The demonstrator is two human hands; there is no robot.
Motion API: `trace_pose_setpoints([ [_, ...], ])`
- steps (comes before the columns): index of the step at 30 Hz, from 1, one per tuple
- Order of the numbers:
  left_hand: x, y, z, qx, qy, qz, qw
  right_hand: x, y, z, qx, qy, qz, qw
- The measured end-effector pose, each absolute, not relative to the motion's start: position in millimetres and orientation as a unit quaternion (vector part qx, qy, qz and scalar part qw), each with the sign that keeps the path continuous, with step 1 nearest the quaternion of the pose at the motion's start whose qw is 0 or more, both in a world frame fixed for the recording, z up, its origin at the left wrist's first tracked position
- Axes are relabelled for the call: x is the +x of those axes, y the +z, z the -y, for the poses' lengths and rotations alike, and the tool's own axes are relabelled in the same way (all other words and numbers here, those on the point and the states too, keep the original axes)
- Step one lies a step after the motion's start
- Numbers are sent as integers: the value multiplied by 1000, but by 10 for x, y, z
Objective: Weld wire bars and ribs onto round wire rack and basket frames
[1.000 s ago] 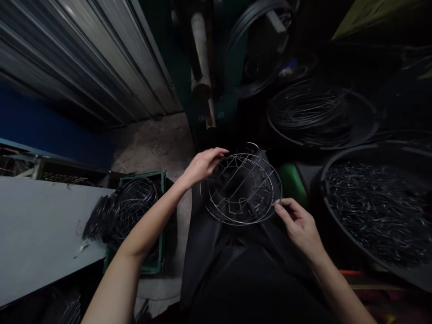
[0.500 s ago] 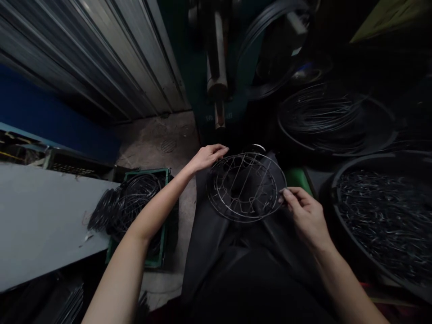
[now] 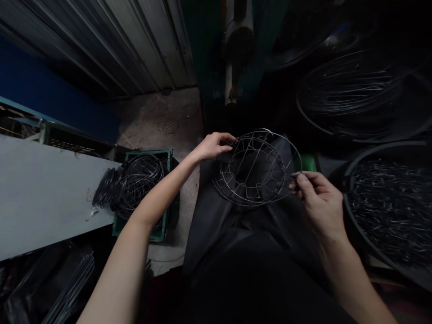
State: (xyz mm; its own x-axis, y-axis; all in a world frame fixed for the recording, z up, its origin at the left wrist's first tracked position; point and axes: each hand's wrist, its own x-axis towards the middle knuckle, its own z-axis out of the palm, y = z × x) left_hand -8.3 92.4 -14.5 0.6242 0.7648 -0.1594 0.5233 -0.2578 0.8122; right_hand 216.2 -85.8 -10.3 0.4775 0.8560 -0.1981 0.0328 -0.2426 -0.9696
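Observation:
A round wire rack (image 3: pixel 252 167), made of concentric rings, cross wires and bent wire loops, is tilted above my dark-clothed lap. At its right edge, the thumb and fingers of my right hand (image 3: pixel 320 198) pinch the outer ring. A short dark bit shows at those fingertips; I cannot make out whether it is a separate piece. My left hand (image 3: pixel 216 146) reaches over the rack's upper left rim, its fingers curled at the wire and its thumb just below. Part of the left grip is hidden behind the fingers.
Left, a green crate (image 3: pixel 168 157) holds wire rings (image 3: pixel 141 180) beside a grey board (image 3: pixel 50 193). Right stands a large tub (image 3: pixel 354 168) of small bent wire pieces (image 3: pixel 391 211); behind it lies coiled wire (image 3: pixel 351 85). A machine shaft (image 3: pixel 231 76) hangs ahead.
The rack and both hands have shifted slightly right and up in view, and the rack's tilt has changed a little. My view has turned, so the background has moved too.

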Motion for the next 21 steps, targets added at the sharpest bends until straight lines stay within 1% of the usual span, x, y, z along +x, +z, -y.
trace_pose_setpoints([
  [6,-104,-169,-879,746,175,-405,498,2164,-106,903,-690,371,346,517],
  [13,-70,-249,-878,735,214,-402,504,2144,-70,935,-705,358,333,514],
  [17,-36,-234,-876,738,203,-420,488,2171,-196,864,-698,388,264,542],
  [21,-4,-195,-845,755,199,-435,449,2160,-186,889,-700,391,274,531],
])
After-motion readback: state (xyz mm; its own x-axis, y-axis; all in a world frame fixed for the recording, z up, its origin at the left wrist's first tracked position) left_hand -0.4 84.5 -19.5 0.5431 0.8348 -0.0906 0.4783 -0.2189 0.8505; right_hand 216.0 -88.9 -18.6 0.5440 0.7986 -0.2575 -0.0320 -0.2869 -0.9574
